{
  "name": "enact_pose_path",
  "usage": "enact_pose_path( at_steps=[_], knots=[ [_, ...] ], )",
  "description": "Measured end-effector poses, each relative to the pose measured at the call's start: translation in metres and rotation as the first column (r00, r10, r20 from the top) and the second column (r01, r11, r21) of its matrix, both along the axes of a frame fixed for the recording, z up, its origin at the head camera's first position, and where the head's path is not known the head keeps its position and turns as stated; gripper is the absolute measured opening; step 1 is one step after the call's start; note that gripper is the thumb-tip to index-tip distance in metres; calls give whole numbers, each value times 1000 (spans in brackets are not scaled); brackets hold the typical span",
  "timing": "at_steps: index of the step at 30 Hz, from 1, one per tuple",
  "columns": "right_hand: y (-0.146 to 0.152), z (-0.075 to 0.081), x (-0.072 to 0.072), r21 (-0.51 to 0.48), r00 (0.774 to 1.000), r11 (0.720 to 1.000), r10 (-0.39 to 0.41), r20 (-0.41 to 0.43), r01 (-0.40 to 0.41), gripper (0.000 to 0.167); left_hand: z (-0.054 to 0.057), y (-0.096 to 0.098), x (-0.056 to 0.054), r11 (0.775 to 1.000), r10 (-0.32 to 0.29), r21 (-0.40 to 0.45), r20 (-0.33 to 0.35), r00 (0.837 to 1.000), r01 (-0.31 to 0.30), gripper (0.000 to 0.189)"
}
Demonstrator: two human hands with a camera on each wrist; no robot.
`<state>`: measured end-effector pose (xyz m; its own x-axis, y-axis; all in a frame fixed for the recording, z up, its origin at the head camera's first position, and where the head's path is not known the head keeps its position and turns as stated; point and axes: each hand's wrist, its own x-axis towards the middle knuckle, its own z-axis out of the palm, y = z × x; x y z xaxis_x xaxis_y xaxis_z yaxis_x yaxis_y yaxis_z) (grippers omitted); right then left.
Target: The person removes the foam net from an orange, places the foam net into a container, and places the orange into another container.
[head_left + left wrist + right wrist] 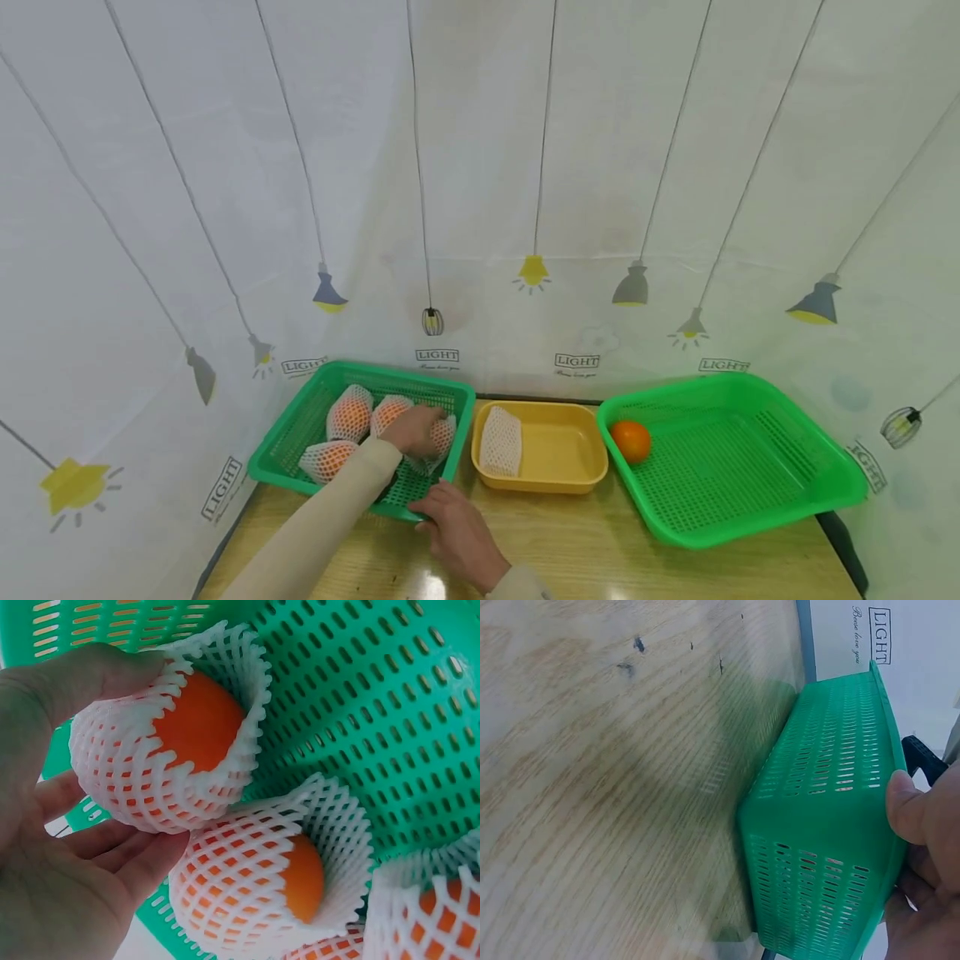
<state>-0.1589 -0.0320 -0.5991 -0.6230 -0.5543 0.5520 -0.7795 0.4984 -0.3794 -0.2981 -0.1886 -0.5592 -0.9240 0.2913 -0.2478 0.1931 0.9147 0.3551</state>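
Note:
A dark green slatted basket (pixel 405 378) stands at the left, with several oranges in white foam nets inside. My left hand (pixel 414 431) reaches into its right part and grips one netted orange (pixel 199 724), thumb on top and fingers along the underside. Bare peel shows through the net's open end. Right beside it, near my fingertips, lies another netted orange (pixel 244 877). My right hand (pixel 463 535) holds the basket's near right corner, with the thumb (pixel 904 806) over the rim and fingers on the other side.
To the basket's right is a yellow tray (pixel 566 450) with an empty foam net (pixel 501 442) at its left end. A brighter green basket (pixel 720 533) stands farther right, one bare orange (pixel 631 442) in its left corner. A printed white curtain (pixel 487 167) hangs behind.

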Motion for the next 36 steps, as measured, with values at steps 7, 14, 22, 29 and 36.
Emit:
enact_pose_path(
  at_steps=[7,14,22,29,36],
  knots=[
    [0,3,0,17,996,1000,-2,89,0,22,7,-3,0,999,25,44,-4,1000,-24,67],
    [0,4,0,-2,992,1000,12,129,-12,21,13,-11,-1,992,71,107,-9,997,-70,70],
    [0,8,0,1,987,1000,9,159,-9,20,39,-12,3,973,129,197,-20,991,-122,71],
    [0,9,0,-1,979,1000,14,203,-14,21,48,-9,8,927,201,328,-24,979,-182,74],
    [0,8,0,2,983,1000,17,181,-18,22,58,3,25,862,224,479,-74,972,-163,74]
  ],
)
